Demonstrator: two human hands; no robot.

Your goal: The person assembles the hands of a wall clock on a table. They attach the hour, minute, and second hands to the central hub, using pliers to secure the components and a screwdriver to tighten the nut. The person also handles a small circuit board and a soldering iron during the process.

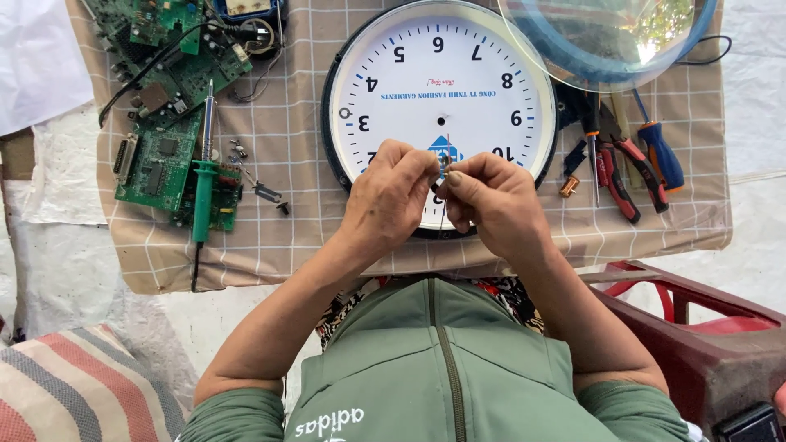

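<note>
A round wall clock (pixel 491 74) with a white face and dark rim lies flat on a checked beige cloth (pixel 286 237). Both hands hover over its lower edge. My left hand (pixel 389 196) and my right hand (pixel 495 200) are pinched together on a small thin metal part (pixel 444 166), likely a clock hand, held between the fingertips. A thin dark piece hangs down between the two hands. The clock's centre hole shows bare, with no hands on the face.
Green circuit boards (pixel 160 160) and a green-handled soldering iron (pixel 203 184) lie on the left. Red pliers (pixel 618 168) and a blue-and-orange screwdriver (pixel 659 151) sit on the right. A clear domed clock cover (pixel 606 37) rests at the top right. A red plastic stool (pixel 704 327) stands beside me.
</note>
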